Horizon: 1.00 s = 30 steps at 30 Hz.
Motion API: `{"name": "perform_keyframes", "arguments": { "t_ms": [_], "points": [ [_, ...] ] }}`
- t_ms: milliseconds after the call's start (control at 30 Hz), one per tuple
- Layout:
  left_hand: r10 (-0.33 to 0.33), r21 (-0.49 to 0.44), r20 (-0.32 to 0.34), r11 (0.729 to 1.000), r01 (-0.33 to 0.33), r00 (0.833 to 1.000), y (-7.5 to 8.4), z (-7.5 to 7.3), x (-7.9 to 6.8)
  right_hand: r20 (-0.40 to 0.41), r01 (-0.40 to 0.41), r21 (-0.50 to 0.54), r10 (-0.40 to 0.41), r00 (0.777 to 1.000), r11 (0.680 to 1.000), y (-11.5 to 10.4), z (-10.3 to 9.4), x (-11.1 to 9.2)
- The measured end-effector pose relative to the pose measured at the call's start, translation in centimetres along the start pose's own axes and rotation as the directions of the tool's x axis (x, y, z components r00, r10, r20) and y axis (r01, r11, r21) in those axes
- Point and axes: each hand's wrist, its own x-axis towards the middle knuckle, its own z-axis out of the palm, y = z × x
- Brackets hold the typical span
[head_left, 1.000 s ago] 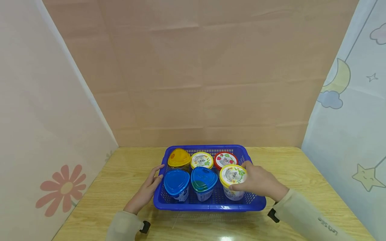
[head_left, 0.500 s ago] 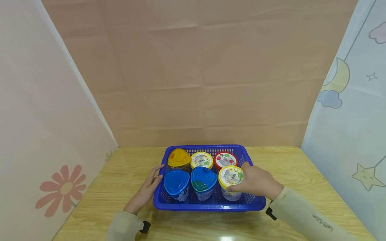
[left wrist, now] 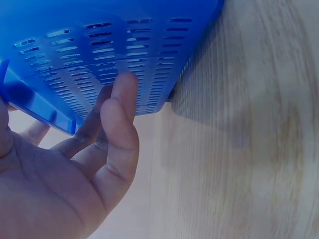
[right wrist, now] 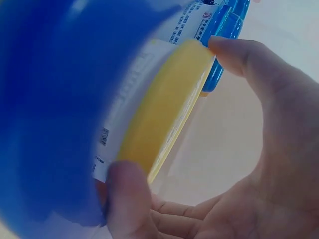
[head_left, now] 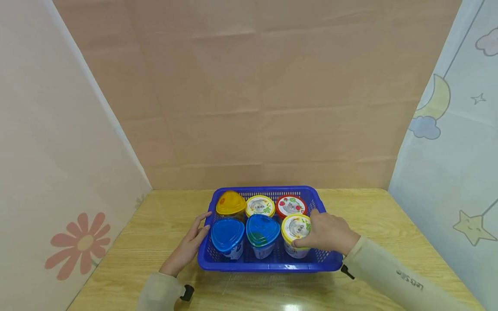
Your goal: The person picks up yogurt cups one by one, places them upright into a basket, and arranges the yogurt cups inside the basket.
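My right hand (head_left: pixel 331 233) grips a round white tub (head_left: pixel 295 227) with a yellow lid at the front right of the blue plastic basket (head_left: pixel 268 267). In the right wrist view, thumb and fingers span the yellow lid (right wrist: pixel 167 109) at its edge. My left hand (head_left: pixel 189 247) holds the basket's left rim; its fingers (left wrist: pixel 119 134) curl under the rim beside the slotted outer wall (left wrist: pixel 99 55). Left of the gripped tub stand two tubs with blue three-cornered lids, a middle one (head_left: pixel 263 230) and a left one (head_left: pixel 228 235).
Along the basket's back row are an orange-lidded tub (head_left: pixel 231 203), another yellow-lidded tub (head_left: pixel 260 206) and a red-lidded tub (head_left: pixel 291 206). The basket stands on a wooden table (head_left: pixel 167 216), with a brown backdrop (head_left: pixel 256 108) behind and printed panels at both sides.
My right hand has shifted slightly left with the yellow-lidded tub, bringing it nearer the middle blue-lidded one. My left hand has stayed at the rim.
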Motion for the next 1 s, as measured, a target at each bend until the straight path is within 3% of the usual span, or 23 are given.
{"name": "perform_keyframes", "arguments": {
  "t_ms": [267, 567, 1000],
  "points": [
    [0.007, 0.011, 0.0, 1.0, -0.007, 1.0, 0.02, -0.04, 0.19, -0.011, 0.007, -0.046, -0.007, 1.0, 0.999, 0.21, 0.12, 0.05],
    [0.011, 0.009, 0.001, 1.0, -0.011, 1.0, -0.27, -0.05, 0.2, -0.053, 0.019, -0.03, -0.02, 0.998, 0.999, 0.12, 0.5, 0.33],
    [0.017, 0.014, 0.003, 1.0, -0.017, 1.0, -0.19, 0.04, 0.1, 0.068, 0.014, -0.048, -0.011, 0.998, 0.999, -0.26, 0.37, 0.51]
  ]
}}
